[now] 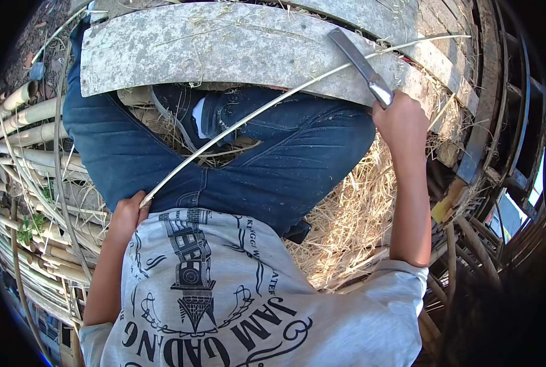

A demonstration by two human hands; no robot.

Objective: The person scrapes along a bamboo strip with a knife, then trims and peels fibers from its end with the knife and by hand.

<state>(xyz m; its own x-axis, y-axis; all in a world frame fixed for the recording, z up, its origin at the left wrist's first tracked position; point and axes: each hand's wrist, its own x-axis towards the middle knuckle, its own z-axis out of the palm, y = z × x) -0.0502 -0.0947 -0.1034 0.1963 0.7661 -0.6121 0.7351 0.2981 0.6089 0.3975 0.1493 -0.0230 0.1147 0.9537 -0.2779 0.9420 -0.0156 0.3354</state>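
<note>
My left hand [129, 214] is closed around the near end of a long, thin pale strip [248, 116], at my left hip. The strip bows up and to the right across my jeans and over a grey board [205, 46]; its far end reaches past the board's right end. My right hand [401, 119] grips the handle of a knife [358, 61] beside my right knee. The dark blade points up and left over the board's right part, and the strip crosses at the blade, touching or nearly so.
Bamboo poles [31, 134] and loose strips lie on the left. Straw-like shavings [358, 214] cover the ground right of my legs. More weathered planks [401, 18] are behind the board. A dark slatted frame [517, 122] stands at the far right.
</note>
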